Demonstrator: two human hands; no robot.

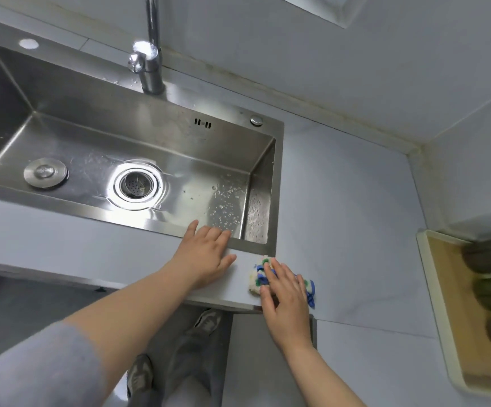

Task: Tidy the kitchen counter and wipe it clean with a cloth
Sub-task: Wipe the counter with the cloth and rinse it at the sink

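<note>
Wiping the counter's [341,215] front strip beside the sink [120,136]

I'm pressing my right hand [285,292] flat, fingers spread, on the bunched cloth [256,279], which is lying at 5 o'clock of the sink's near right corner. My left hand [206,257], at 9 o'clock of the cloth, is resting open by the sink's front rim, holding nothing. The cloth is sitting close to the counter's front edge, so a stroke toward 6 o'clock is risking dragging it off. A wide sweep toward 3 o'clock is risking bumping the tray [430,289].
</note>
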